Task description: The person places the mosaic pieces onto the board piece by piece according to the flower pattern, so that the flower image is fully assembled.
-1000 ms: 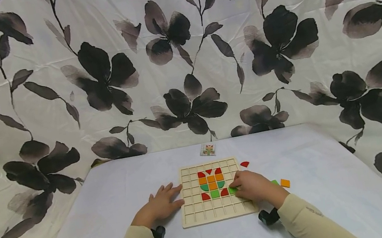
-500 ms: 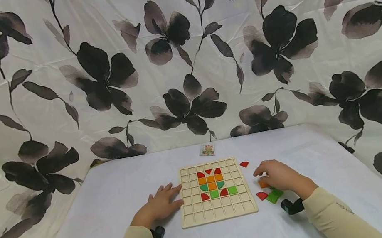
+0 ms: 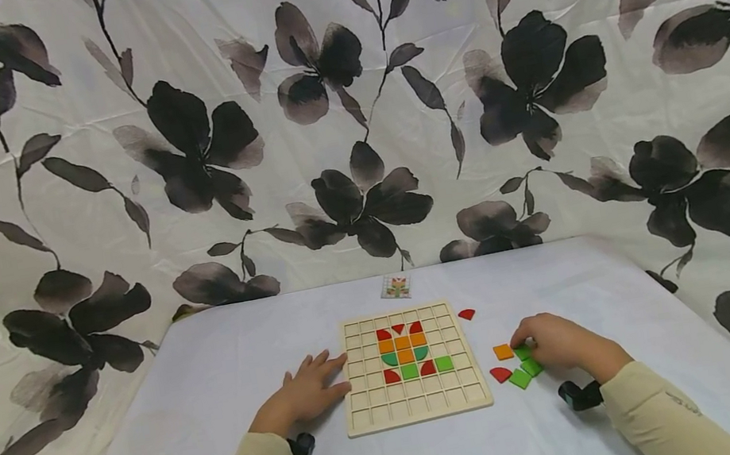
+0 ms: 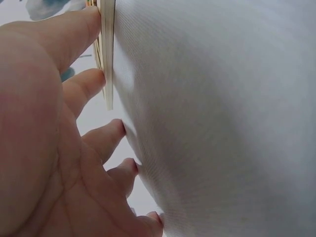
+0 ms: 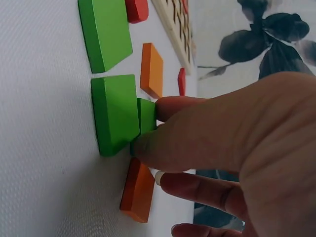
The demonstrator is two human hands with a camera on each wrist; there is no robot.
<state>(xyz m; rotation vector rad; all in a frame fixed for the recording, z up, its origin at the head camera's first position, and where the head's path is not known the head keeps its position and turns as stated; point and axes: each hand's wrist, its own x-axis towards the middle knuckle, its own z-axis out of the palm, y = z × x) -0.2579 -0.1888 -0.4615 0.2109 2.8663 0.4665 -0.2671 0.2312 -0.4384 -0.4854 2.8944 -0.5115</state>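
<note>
My left hand (image 3: 301,391) lies with fingers spread at the left edge of a wooden grid board (image 3: 362,426). Its thumb and forefinger touch the board's side in the left wrist view, and the other fingertips rest on the cloth. Right of the board, my right hand (image 3: 561,341) pinches a green square tile (image 5: 147,114) between thumb and forefinger. A nearer green tile (image 5: 116,113) lies against it, and an orange tile (image 5: 138,190) sits below the thumb. On the board, red, orange and green pieces form a pattern, with a green square (image 3: 444,363) at its right.
Beside the right hand lie another orange tile (image 3: 503,352), a red quarter-round piece (image 3: 501,374) and a green tile (image 3: 520,379). Another red piece (image 3: 466,314) is near the board's upper right corner. A small pattern card (image 3: 395,287) lies behind the board.
My right hand has left the green square on the board and moved right to the loose tiles, where it now pinches a green one. The left hand has stayed put.
</note>
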